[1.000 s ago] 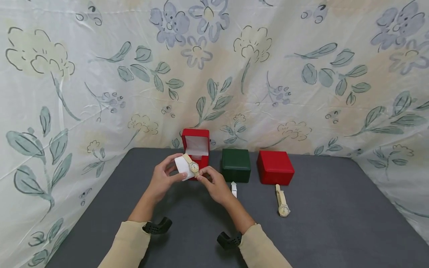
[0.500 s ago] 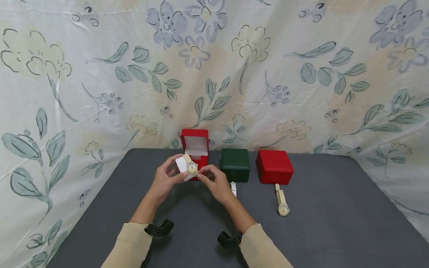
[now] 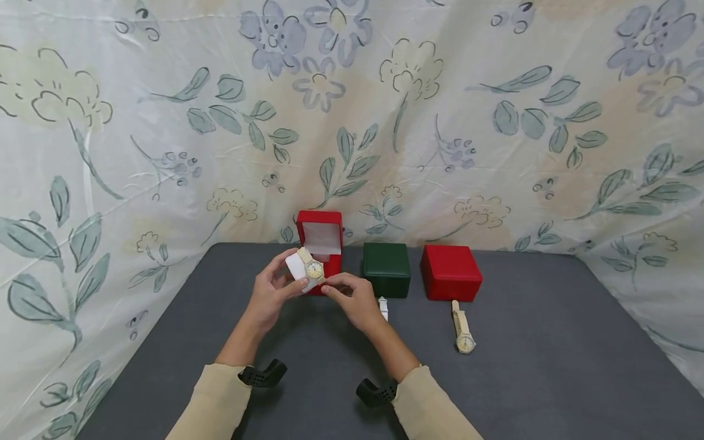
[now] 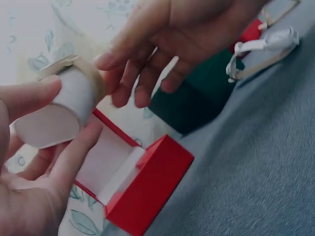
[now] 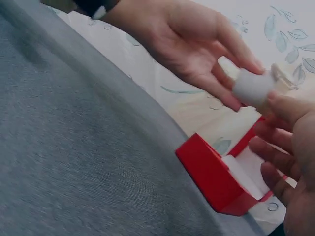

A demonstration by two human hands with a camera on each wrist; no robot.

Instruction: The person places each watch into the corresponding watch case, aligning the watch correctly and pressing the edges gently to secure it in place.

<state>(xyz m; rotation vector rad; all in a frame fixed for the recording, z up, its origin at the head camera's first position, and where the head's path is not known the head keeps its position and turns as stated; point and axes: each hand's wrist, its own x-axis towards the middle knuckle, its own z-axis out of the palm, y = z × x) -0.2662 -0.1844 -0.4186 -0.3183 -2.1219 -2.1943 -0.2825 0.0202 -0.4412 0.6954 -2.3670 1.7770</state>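
Observation:
In the head view my left hand (image 3: 265, 299) holds a white watch cushion (image 3: 294, 266) between thumb and fingers. A cream-strapped wristwatch (image 3: 315, 269) lies around the cushion, dial toward me. My right hand (image 3: 354, 302) pinches the lower end of the watch strap with thumb and forefinger. The left wrist view shows the cushion's flat end (image 4: 49, 127) and the strap (image 4: 91, 73) curving over its far side; the strap's fastening cannot be made out. Behind and below the hands stands a red watch box (image 4: 152, 182), its lid raised and its lining white.
A closed green box (image 3: 386, 269) and a closed red box (image 3: 451, 273) stand to the right. In front of them lie a white-strapped watch (image 3: 383, 307), partly hidden by my right arm, and another cream watch (image 3: 464, 330). Floral cloth (image 3: 418, 183) hangs behind the dark table (image 3: 550, 342).
The cushion and watch have tilted slightly and risen a little, with the dial turning more toward me. Both hands keep their hold; the boxes and other watches stay in place.

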